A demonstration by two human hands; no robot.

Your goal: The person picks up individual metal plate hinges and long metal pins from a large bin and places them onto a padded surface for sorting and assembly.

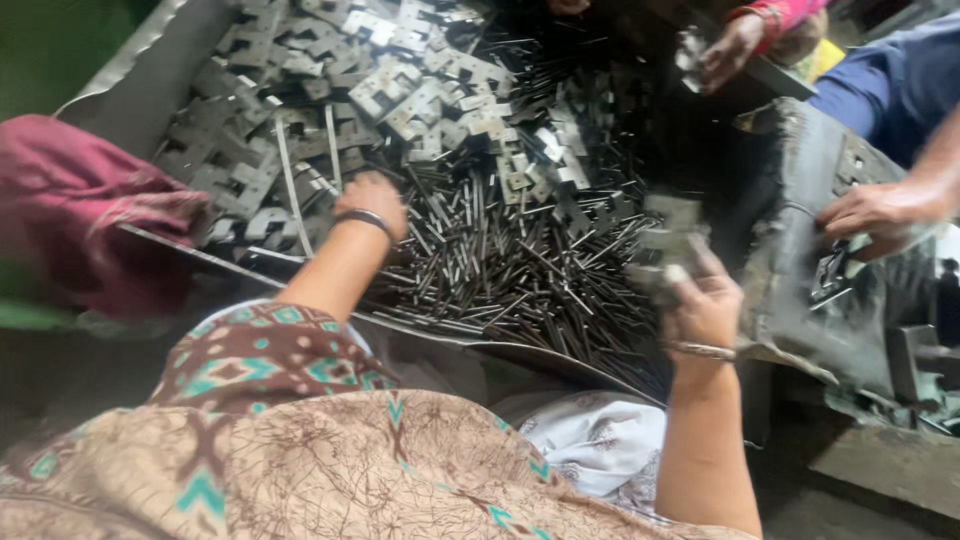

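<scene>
Now the left hand (372, 203) is digging, half closed, into stiff thin pins (500, 270); the right hand (700, 300) is gripping blurred metal pieces (668, 245), probably hard and heavy.

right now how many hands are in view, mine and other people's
4. Your left hand reaches into the metal pins; your right hand holds a blurred metal piece. Two co-workers' hands: top right and right edge. Others may be hidden.

Flat brackets (400, 90) lie behind the rods (500, 260) in the tray (150, 80)
</scene>
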